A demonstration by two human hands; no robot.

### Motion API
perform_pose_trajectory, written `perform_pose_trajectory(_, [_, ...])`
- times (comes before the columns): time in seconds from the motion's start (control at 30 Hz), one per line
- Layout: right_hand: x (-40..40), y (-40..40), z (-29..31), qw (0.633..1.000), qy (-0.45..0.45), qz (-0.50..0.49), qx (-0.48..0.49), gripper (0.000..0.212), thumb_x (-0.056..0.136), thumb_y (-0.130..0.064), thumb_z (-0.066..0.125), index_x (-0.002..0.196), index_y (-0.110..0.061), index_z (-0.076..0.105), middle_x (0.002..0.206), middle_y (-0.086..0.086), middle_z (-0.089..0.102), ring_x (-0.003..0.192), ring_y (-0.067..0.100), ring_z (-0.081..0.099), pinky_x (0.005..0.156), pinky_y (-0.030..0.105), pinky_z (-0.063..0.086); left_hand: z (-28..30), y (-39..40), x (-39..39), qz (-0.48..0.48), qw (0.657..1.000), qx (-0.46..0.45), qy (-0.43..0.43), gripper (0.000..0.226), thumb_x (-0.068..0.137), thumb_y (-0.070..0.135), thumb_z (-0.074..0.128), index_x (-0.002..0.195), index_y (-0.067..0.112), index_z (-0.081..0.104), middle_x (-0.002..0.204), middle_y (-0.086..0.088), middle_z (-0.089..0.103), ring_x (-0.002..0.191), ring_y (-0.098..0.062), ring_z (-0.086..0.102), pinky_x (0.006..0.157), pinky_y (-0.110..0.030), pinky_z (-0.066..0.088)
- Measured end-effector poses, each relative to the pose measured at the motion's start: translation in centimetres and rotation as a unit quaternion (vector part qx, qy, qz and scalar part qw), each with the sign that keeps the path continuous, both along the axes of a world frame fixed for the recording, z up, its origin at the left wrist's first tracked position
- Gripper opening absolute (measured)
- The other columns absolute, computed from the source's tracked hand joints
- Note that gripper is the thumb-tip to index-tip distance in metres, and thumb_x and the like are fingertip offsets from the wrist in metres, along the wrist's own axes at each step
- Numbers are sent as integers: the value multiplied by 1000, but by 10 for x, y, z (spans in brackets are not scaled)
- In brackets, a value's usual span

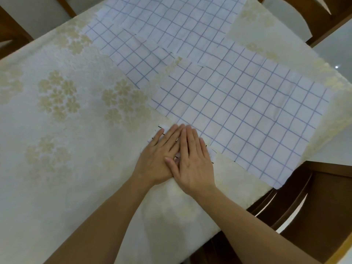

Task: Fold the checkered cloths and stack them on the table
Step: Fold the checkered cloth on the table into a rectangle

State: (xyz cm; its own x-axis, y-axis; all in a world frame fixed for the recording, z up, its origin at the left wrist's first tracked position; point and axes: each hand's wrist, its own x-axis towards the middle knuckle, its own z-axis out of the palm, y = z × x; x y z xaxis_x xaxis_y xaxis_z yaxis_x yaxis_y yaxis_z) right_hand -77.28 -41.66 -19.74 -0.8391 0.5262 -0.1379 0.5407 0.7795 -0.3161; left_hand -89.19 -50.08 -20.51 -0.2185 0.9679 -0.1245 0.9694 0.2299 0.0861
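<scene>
A small folded checkered cloth (163,130) with dark lines lies near the table's front edge, mostly hidden under both hands. My left hand (156,159) and my right hand (192,161) press flat on it, fingers straight, the right partly overlapping the left. Just behind them a large white cloth (247,115) with blue checks lies spread flat, its near corner hanging past the table edge. More blue-checked cloths (162,31) lie overlapped at the back of the table.
The table (57,130) wears a cream cloth with a pale flower pattern. Wooden chairs stand at the right front (314,202), back right (323,21) and back left (13,29). A glossy white floor shows at the right.
</scene>
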Motion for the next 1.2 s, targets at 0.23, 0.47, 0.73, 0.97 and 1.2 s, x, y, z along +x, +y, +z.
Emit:
perform_pose_trajectory(0.23, [43, 13, -6, 997, -35, 32, 53, 92, 99, -70, 28, 158, -3, 5, 167, 15, -1, 155, 25, -2, 124, 47, 15, 2, -13, -18, 21, 1000, -14, 0, 82, 100, 62, 22, 158, 6, 7, 167, -10, 0, 154, -22, -2, 124, -45, 16])
perform_pose_trajectory(0.47, [45, 17, 2, 997, -18, 32, 70, 90, 101, -65, 32, 157, 0, 8, 166, 19, 3, 155, 29, 0, 124, 48, 16, 9, -15, -18, 16, 1000, 20, 3, 74, 101, 50, 34, 157, 5, 16, 166, -11, 9, 154, -24, 5, 122, -51, 18])
perform_pose_trajectory(0.73, [48, 15, -8, 996, -26, 57, 64, 90, 101, -65, 32, 157, 0, 8, 166, 19, 2, 155, 29, 0, 124, 48, 19, 1, -6, -17, -33, 999, 2, 7, 71, 104, 52, 23, 158, 7, 10, 167, -10, 5, 154, -22, 1, 123, -47, 18])
perform_pose_trajectory(0.97, [54, 8, 6, 997, -31, 28, 63, 89, 101, -65, 29, 157, 1, 7, 166, 21, 3, 155, 30, 1, 125, 48, 17, 9, -12, -25, -14, 1000, -2, 8, 75, 103, 53, 27, 157, 3, 14, 166, -12, 6, 154, -24, 3, 122, -48, 19])
perform_pose_trajectory(1.2, [44, 15, -9, 996, -24, 75, 52, 85, 103, -63, 27, 157, 1, 10, 166, 19, 3, 155, 28, 0, 124, 46, 18, 1, -12, -19, -16, 1000, -12, 5, 70, 105, 51, 20, 158, 6, 10, 167, -10, 5, 154, -21, 2, 123, -47, 19])
